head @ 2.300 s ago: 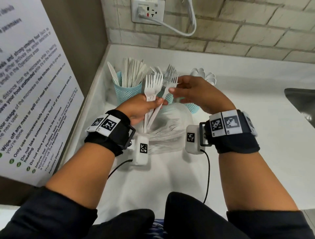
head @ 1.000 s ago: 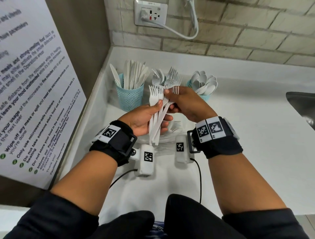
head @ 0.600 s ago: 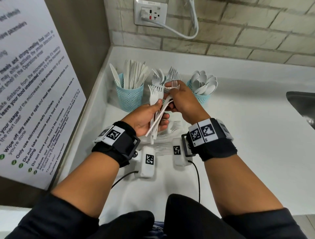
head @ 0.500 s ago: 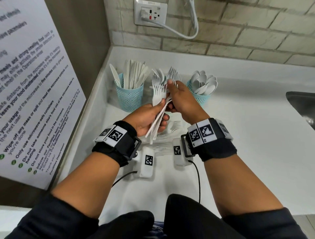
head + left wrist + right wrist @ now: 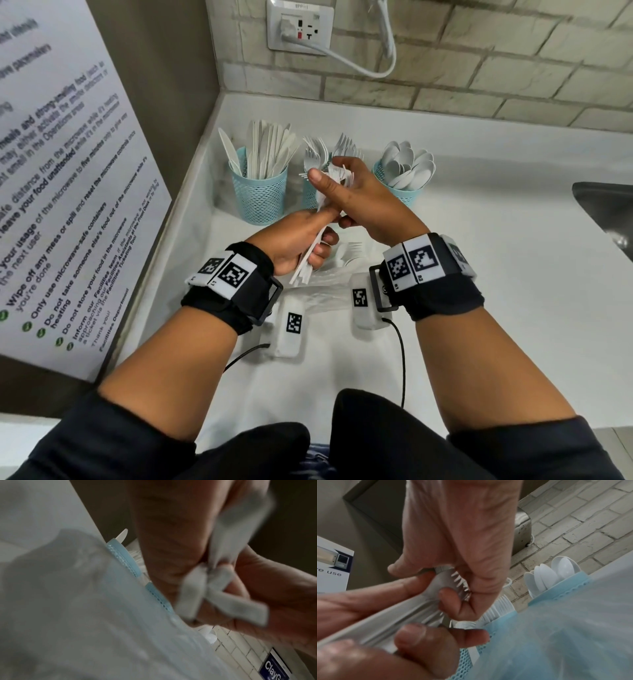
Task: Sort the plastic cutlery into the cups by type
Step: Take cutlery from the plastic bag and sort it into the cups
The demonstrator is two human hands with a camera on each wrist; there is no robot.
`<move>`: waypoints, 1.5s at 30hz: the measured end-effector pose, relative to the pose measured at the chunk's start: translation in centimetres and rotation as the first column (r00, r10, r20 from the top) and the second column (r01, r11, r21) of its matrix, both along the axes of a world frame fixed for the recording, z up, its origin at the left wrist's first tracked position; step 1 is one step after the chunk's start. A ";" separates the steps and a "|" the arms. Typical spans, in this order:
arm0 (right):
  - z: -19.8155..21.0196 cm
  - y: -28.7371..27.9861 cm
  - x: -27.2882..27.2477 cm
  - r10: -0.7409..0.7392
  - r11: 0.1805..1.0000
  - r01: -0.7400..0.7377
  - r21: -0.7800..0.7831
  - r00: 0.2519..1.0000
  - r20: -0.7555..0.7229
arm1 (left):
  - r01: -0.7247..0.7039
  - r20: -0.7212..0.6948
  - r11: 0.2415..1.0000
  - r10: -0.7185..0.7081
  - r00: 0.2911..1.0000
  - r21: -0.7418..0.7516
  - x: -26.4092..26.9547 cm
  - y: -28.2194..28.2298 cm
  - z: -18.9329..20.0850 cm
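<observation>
Three teal mesh cups stand in a row at the back: the knife cup (image 5: pixel 258 195), the fork cup (image 5: pixel 310 197) half hidden behind my hands, and the spoon cup (image 5: pixel 406 195). I hold a bundle of white plastic forks (image 5: pixel 321 202) in front of the fork cup. My left hand (image 5: pixel 317 238) grips the handles, whose ends stick out below (image 5: pixel 221 592). My right hand (image 5: pixel 337 185) wraps the fork heads, thumb up; the tines (image 5: pixel 460 583) show between its fingers. A few more forks (image 5: pixel 351 253) lie on the counter beneath my hands.
A clear plastic bag (image 5: pixel 325 296) lies crumpled under my wrists. A notice board (image 5: pixel 68 178) lines the left wall, a socket (image 5: pixel 300 27) with a white cable is on the brick wall behind, and a steel sink (image 5: pixel 604 209) opens at the right edge.
My right hand has slid over the fork heads and curled round them. The bundle has gathered tighter and moved a little back toward the middle cup. My left hand keeps its hold on the handles.
</observation>
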State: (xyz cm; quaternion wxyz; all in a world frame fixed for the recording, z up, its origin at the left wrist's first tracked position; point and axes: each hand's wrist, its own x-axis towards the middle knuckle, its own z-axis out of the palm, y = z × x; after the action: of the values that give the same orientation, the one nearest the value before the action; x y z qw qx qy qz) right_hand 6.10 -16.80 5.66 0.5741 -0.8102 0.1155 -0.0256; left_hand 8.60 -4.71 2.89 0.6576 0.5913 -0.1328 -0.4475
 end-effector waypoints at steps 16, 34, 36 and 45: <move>-1.9 -0.1 1.1 -0.116 0.990 0.110 0.088 0.992 0.059 | -0.164 0.723 0.907 -0.189 0.665 0.388 -0.9 -1.2 0.0; 0.6 -2.3 1.8 -0.430 0.674 0.213 0.707 0.892 0.141 | -0.253 0.210 0.963 0.229 0.950 0.092 0.9 -0.4 -0.1; 0.6 -1.9 1.6 -0.301 0.841 0.180 0.510 0.939 0.165 | -0.309 0.147 0.948 0.297 0.944 0.071 1.4 -0.5 -0.1; 3.0 -3.6 2.2 -0.434 0.901 0.397 0.177 0.802 0.410 | -0.384 0.260 0.913 0.340 0.904 0.141 1.4 -0.5 -0.5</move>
State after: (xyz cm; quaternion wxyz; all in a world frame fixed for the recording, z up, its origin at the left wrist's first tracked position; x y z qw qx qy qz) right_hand 8.33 -20.43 8.69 0.5983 -0.7137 0.1586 -0.3280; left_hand 10.05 -5.21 2.44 0.6507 0.7130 -0.0524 -0.2560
